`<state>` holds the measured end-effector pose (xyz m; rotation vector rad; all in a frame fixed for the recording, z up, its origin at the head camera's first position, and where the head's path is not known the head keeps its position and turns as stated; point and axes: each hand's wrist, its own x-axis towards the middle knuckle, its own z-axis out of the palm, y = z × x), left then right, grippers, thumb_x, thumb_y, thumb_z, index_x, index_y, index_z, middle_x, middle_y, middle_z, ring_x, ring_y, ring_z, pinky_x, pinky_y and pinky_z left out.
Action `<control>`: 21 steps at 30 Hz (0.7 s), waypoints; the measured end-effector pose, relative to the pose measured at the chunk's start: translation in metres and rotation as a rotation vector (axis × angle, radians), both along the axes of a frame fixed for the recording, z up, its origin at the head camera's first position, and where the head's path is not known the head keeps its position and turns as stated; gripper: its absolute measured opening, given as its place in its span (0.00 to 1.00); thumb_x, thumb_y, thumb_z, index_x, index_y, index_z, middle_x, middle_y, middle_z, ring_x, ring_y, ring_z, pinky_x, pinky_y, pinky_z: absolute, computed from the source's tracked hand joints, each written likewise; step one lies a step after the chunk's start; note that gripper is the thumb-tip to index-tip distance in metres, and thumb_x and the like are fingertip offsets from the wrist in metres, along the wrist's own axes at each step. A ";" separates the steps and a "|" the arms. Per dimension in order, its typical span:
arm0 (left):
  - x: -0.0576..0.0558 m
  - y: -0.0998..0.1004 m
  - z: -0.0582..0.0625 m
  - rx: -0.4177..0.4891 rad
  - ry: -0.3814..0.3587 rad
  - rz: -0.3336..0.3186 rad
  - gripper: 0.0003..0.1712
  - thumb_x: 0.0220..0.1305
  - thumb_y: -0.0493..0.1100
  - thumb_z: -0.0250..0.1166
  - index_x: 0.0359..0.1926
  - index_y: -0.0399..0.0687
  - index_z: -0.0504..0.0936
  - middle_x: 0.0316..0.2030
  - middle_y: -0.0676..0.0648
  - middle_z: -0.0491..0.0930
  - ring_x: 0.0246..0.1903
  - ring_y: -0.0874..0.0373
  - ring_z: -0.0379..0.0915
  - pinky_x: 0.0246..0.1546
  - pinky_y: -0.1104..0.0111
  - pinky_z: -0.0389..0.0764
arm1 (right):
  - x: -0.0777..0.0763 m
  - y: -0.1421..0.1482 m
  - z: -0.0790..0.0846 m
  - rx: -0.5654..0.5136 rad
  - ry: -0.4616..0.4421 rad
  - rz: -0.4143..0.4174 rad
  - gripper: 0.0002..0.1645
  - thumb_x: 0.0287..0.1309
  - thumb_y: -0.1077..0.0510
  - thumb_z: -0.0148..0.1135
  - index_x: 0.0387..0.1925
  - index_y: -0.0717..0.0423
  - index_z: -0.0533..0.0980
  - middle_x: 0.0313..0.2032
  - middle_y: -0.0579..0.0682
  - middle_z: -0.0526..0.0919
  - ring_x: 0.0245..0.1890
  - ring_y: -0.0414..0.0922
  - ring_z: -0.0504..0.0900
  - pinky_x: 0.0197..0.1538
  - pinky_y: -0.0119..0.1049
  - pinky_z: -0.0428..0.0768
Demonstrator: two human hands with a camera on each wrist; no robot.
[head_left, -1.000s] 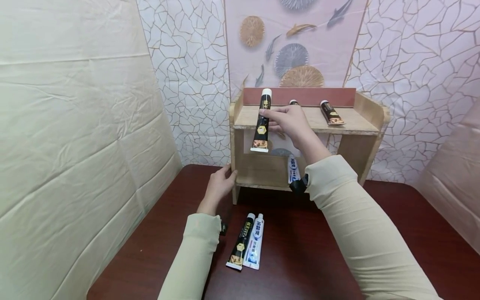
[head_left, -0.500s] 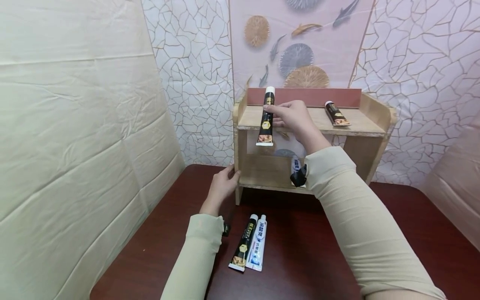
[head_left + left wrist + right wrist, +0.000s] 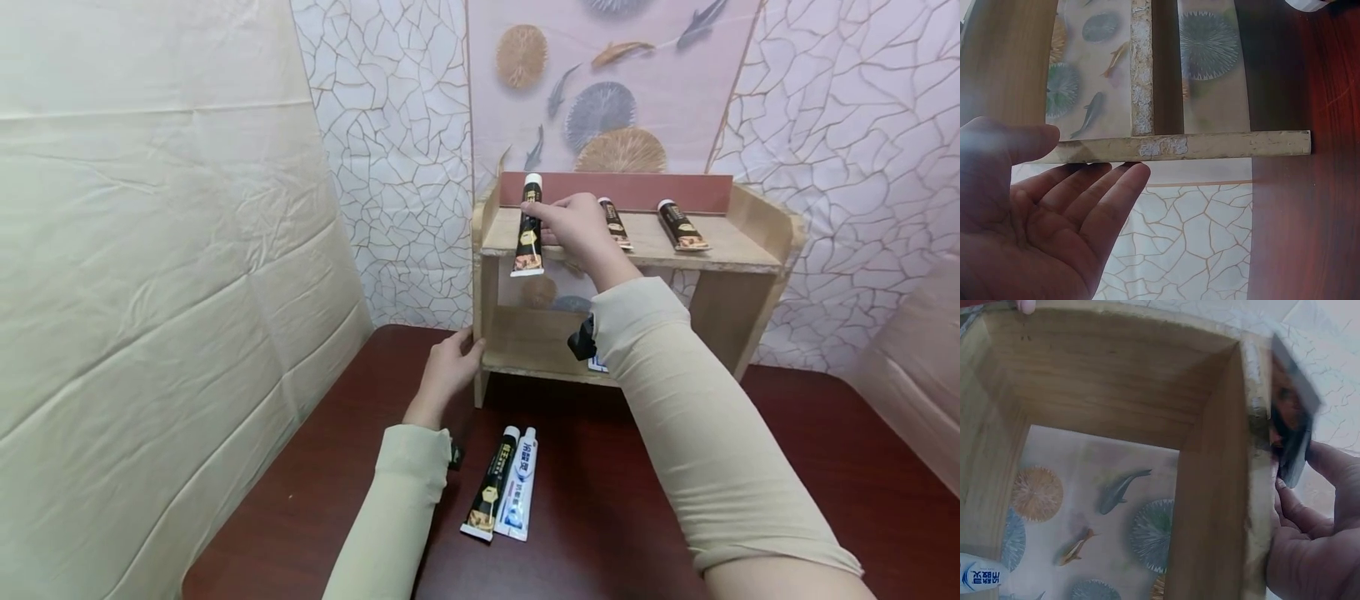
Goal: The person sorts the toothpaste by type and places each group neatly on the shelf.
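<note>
My right hand [image 3: 581, 227] pinches a black toothpaste tube [image 3: 528, 242] between thumb and fingers, white cap up, in front of the left part of the upper board of a small wooden shelf [image 3: 738, 242]. In the right wrist view this tube [image 3: 1291, 406] is blurred and overlaps the board's front edge. My left hand [image 3: 447, 367] holds the shelf's left side panel; the left wrist view shows the thumb on its inner side and the fingers [image 3: 1113, 212] on its outer side. Two more black tubes, one [image 3: 615, 223] partly behind my right hand and another [image 3: 681, 227], lie on the upper board.
On the lower board a white toothpaste tube [image 3: 597, 364] is mostly hidden behind my right wrist. A black tube [image 3: 491, 487] and a white tube [image 3: 519, 487] lie side by side on the dark red table [image 3: 600, 500], in front of the shelf. A patterned backdrop [image 3: 405, 167] hangs behind.
My right hand has moved left relative to the shelf with the black tube, uncovering more of the middle tube on the upper board. My left hand stays at the side panel; the view shifts slightly.
</note>
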<state>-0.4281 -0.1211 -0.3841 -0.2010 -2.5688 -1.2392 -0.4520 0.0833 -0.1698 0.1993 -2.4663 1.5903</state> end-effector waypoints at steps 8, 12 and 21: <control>0.001 0.000 0.001 0.008 -0.006 0.000 0.31 0.75 0.56 0.55 0.72 0.50 0.70 0.65 0.44 0.75 0.65 0.47 0.70 0.63 0.53 0.72 | -0.012 0.000 0.002 0.031 -0.038 -0.063 0.38 0.64 0.40 0.65 0.63 0.65 0.74 0.66 0.59 0.72 0.47 0.44 0.87 0.56 0.33 0.79; 0.000 -0.001 0.000 0.012 -0.013 -0.002 0.31 0.75 0.57 0.55 0.73 0.51 0.70 0.66 0.44 0.74 0.65 0.46 0.70 0.63 0.53 0.72 | -0.019 0.001 0.002 -0.002 -0.039 -0.090 0.35 0.64 0.42 0.64 0.60 0.66 0.75 0.63 0.59 0.74 0.41 0.41 0.88 0.52 0.32 0.80; 0.001 -0.001 0.001 0.025 -0.019 -0.007 0.31 0.75 0.57 0.55 0.73 0.50 0.70 0.66 0.44 0.74 0.65 0.47 0.69 0.63 0.53 0.72 | -0.028 0.001 -0.001 0.018 0.019 -0.180 0.22 0.62 0.42 0.66 0.40 0.59 0.79 0.39 0.50 0.81 0.24 0.35 0.81 0.36 0.28 0.79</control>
